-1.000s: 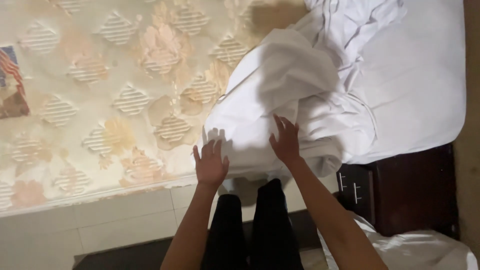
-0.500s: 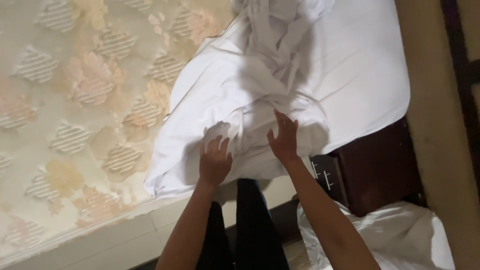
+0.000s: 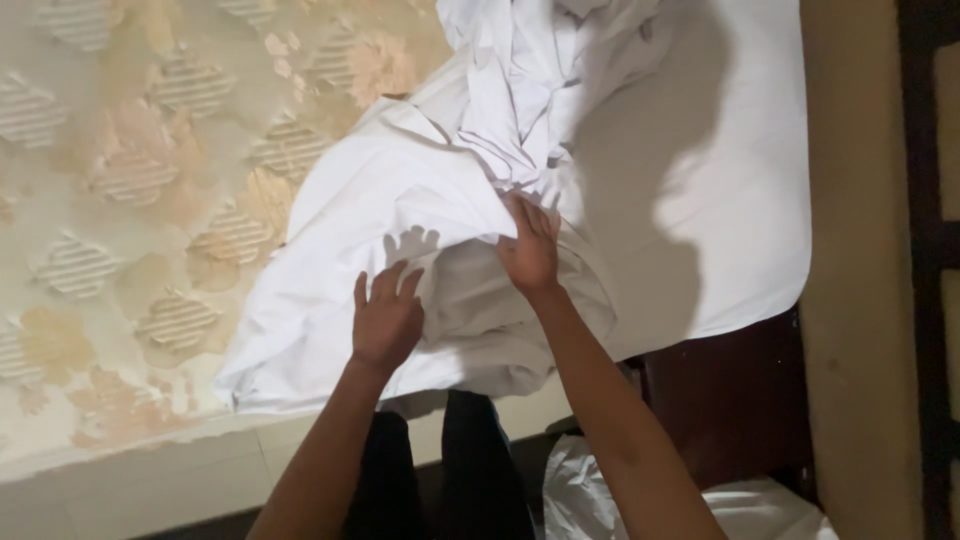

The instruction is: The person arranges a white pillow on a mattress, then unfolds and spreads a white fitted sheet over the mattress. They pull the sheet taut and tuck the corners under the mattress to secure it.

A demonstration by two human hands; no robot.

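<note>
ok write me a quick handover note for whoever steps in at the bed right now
Left hand: open, fingers spread, flat on the white sheet near the bed's edge.
Right hand: open, palm down on the bunched folds of the sheet; no clear grip visible.
Where things are: the sheet lies crumpled in a heap over the corner of the patterned mattress, with part of it spread flat toward the wall. A second white bundle lies on the floor by the dark nightstand.
Done: the sheet is on the bed.
Left: it is not spread; most of the mattress is bare, and the heap is not smoothed.
</note>
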